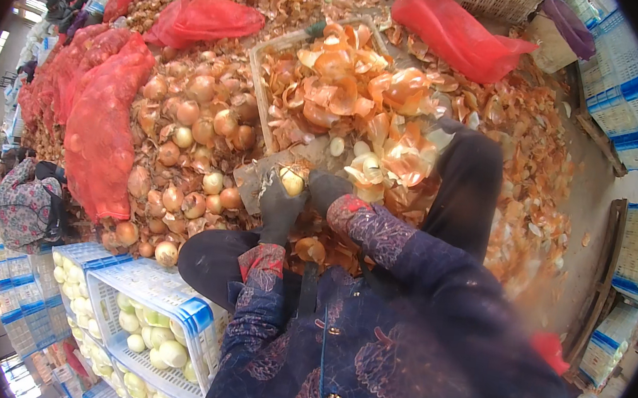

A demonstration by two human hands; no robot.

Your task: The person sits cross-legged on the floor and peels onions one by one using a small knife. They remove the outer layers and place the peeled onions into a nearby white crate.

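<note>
My left hand (281,212), in a dark glove, holds a pale, partly peeled onion (292,181) over a worn flat board (248,187). Close beside the onion on its right is my gloved right hand (328,191), its fingers curled. Whether it grips a small tool is hidden from view. Beyond the board stands a plastic crate (258,85) heaped with onion skins (337,81). Unpeeled onions (188,112) lie in a broad pile to the left of my hands. A few cut onion pieces (337,146) rest among the skins.
A plastic crate (190,316) of peeled onions (156,336) stands by my left knee. Red mesh sacks (102,129) lie farther left, near another seated person (26,206). Loose skins (531,180) cover the floor at right, before stacked crates (637,250). A bucket (551,45) stands at upper right.
</note>
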